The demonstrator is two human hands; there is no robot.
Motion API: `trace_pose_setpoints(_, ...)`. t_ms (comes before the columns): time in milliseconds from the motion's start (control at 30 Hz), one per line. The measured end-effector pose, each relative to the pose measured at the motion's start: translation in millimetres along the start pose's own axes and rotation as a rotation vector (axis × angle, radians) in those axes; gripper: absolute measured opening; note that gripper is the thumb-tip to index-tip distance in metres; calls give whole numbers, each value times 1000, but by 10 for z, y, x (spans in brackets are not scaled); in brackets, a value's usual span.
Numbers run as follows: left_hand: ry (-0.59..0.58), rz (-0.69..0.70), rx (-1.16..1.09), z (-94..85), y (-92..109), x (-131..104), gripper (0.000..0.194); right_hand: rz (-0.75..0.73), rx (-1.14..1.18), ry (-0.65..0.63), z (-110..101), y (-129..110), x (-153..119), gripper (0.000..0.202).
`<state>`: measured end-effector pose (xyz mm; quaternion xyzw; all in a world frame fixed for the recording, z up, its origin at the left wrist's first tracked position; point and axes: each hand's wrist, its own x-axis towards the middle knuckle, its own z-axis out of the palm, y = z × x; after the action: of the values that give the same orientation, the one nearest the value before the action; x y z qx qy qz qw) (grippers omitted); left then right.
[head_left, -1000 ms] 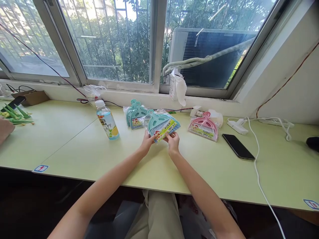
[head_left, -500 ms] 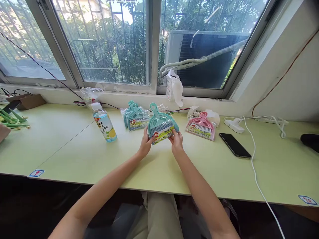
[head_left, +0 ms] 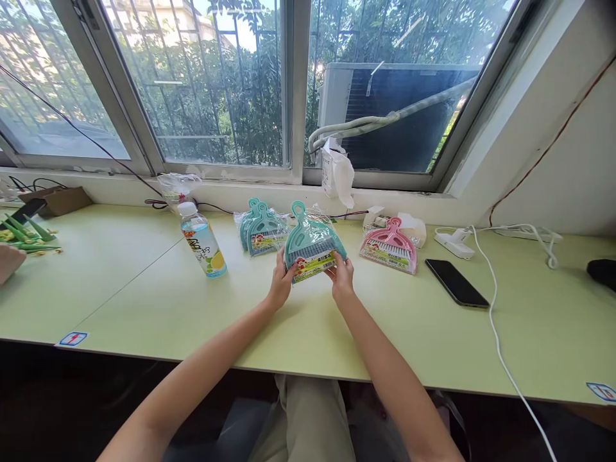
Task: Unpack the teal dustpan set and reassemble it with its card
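Between my two hands is a teal dustpan and brush set [head_left: 315,244] in clear wrapping, with a yellow label along its lower edge. My left hand [head_left: 282,279] grips its lower left corner, thumb on the front. At the lower right, my right hand [head_left: 341,274] grips it too, its fingers partly hidden behind the pack. Just left of it on the table, more wrapped teal dustpan and brush sets [head_left: 264,232] stand together. A pink dustpan and brush set [head_left: 391,247] in similar wrapping lies to the right.
A drink bottle [head_left: 203,242] stands on the pale table [head_left: 144,314] to the left. Rightward are a black phone [head_left: 456,283], a white cable [head_left: 498,340] and a white adapter [head_left: 453,242]. Another person's hand [head_left: 10,262] is at the far left by green stalks [head_left: 36,236].
The view has shifted slightly, so things sit a little lower. Both hands keep hold of the teal dustpan and brush set, with almost no movement.
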<state>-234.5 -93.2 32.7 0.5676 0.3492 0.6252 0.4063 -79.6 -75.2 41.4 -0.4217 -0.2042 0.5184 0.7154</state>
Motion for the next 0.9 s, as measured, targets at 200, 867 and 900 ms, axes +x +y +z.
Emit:
trace_pose_setpoints(200, -5, 12, 27, 4, 59, -28, 60, -4, -28, -3, -11, 7, 8, 35)
trace_pose_setpoints(867, 172, 74, 40, -73, 114, 30, 51, 79, 89, -434, 156, 145, -118, 37)
trace_pose_setpoints(900, 163, 75, 45, -74, 122, 30, 52, 77, 83, -423, 158, 158, -128, 36)
